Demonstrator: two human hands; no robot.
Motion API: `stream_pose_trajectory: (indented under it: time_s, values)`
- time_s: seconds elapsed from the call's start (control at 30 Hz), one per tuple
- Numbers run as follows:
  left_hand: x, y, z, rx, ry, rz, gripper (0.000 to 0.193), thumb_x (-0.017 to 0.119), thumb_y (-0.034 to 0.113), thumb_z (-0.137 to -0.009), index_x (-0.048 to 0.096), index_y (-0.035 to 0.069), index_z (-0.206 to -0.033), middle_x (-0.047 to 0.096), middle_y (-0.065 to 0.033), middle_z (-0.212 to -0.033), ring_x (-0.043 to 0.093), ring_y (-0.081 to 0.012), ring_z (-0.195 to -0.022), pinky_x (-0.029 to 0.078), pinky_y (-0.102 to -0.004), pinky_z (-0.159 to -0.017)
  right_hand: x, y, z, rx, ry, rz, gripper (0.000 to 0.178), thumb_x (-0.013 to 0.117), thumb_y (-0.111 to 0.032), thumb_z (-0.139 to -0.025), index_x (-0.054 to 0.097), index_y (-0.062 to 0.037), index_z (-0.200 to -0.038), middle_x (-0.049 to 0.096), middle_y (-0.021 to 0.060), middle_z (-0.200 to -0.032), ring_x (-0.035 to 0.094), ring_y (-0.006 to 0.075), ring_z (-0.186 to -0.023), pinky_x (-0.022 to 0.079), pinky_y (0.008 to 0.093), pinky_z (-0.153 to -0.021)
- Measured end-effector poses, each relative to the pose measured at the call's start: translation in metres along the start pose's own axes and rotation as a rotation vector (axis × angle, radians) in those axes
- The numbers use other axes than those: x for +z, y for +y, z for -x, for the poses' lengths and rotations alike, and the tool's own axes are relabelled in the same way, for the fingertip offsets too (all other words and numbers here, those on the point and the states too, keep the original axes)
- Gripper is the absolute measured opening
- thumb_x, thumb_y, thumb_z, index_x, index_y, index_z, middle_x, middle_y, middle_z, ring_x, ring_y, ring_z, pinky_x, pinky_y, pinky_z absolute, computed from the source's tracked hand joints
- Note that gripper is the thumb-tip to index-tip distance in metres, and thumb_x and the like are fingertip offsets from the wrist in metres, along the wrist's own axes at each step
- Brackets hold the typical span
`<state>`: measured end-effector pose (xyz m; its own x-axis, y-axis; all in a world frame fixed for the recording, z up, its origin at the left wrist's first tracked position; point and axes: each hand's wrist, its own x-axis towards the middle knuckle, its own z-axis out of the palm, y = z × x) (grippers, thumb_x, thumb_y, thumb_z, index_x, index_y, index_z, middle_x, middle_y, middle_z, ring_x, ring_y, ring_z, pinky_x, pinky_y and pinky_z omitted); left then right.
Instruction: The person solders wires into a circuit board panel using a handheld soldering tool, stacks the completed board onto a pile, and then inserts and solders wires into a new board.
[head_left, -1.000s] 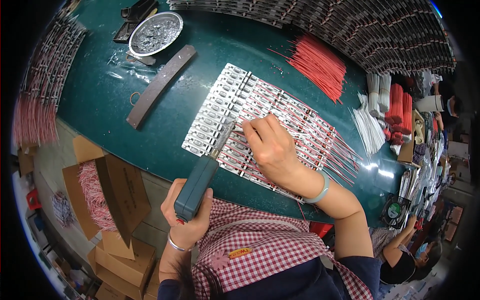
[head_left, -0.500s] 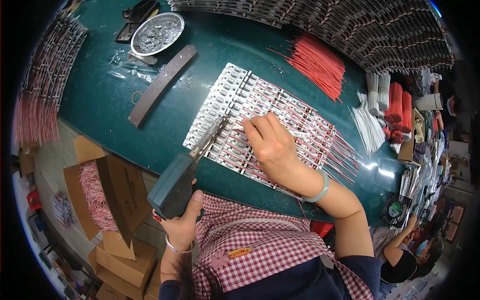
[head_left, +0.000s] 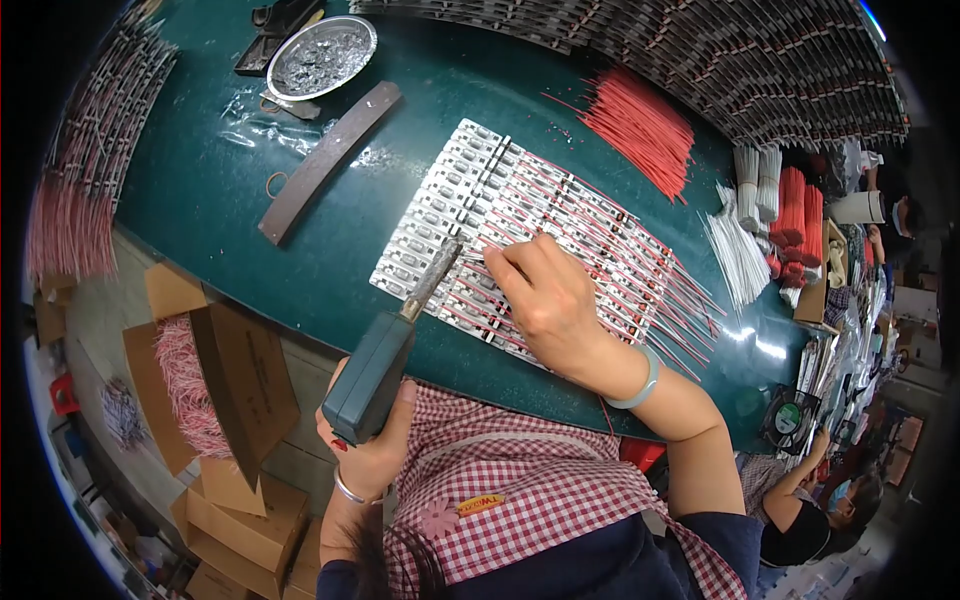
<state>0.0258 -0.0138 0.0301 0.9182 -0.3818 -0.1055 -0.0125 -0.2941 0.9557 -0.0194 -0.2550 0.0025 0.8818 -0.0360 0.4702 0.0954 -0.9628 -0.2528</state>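
My left hand [head_left: 378,458] is closed round the dark green body of a soldering gun [head_left: 368,375]. Its metal tip points up and away, meeting the panel close to my right fingertips. The white panel [head_left: 408,250] lies slanted on the table, made of several rows of small boards with metal parts. My right hand [head_left: 550,300] rests over the panel's middle, thumb and forefinger pinched on a thin wire, mostly hidden by the fingers. Red and white wires [head_left: 690,305] run across the panel's right part and hang past its right edge.
Loose red wires [head_left: 640,135] and white wires [head_left: 738,255] lie right of the panel. A dark curved bar [head_left: 330,160] and a metal bowl of silvery scraps [head_left: 322,58] sit at left. Stacked wired panels [head_left: 760,70] line the back. An open carton [head_left: 245,380] stands below left; a co-worker [head_left: 810,505] sits at right.
The soldering gun has swung a little to the right and stands more upright, its tip still near the right fingertips. My right hand stays almost in place, still pinched.
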Motion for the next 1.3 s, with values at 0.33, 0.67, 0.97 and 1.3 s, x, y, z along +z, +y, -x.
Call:
stream_pose_trajectory:
  time_s: [0.33,0.67,0.97,1.3]
  values:
    - [0.003,-0.002,-0.002,0.142,-0.052,-0.060,0.021,0.073,-0.004,-0.081,0.065,-0.007,-0.099,0.066,-0.0111,-0.093,0.065,-0.0171,-0.077,0.052,-0.0279,-0.069,0.002,-0.001,-0.001,0.006,-0.002,0.007,0.030,0.062,-0.004,-0.072,0.066,0.0050,-0.101,0.055,0.0081,-0.085,0.055,0.0219,-0.079,0.049,0.0314,-0.060]
    - [0.004,-0.001,-0.005,0.191,-0.060,-0.129,0.018,0.075,-0.003,-0.080,0.065,-0.005,-0.096,0.065,-0.0103,-0.087,0.064,-0.0175,-0.071,0.051,-0.0284,-0.064,0.003,-0.002,0.000,0.013,0.001,0.022,0.028,0.062,-0.003,-0.072,0.065,0.0055,-0.098,0.053,0.0084,-0.083,0.054,0.0217,-0.078,0.048,0.0308,-0.058]
    - [0.000,0.001,-0.001,0.168,-0.058,-0.147,0.019,0.074,-0.004,-0.079,0.066,-0.005,-0.095,0.065,-0.0111,-0.088,0.064,-0.0192,-0.072,0.051,-0.0289,-0.064,0.003,-0.003,0.000,0.009,0.003,0.039,0.028,0.062,-0.003,-0.072,0.066,0.0064,-0.098,0.053,0.0086,-0.083,0.054,0.0215,-0.079,0.048,0.0303,-0.058]
    - [-0.004,0.002,0.005,0.151,-0.030,-0.147,0.025,0.073,-0.003,-0.079,0.067,-0.006,-0.103,0.068,-0.0131,-0.095,0.067,-0.0211,-0.079,0.053,-0.0291,-0.072,-0.001,-0.005,-0.002,-0.038,0.061,0.043,0.031,0.063,-0.005,-0.072,0.066,0.0062,-0.100,0.056,0.0091,-0.086,0.056,0.0221,-0.080,0.048,0.0320,-0.061]
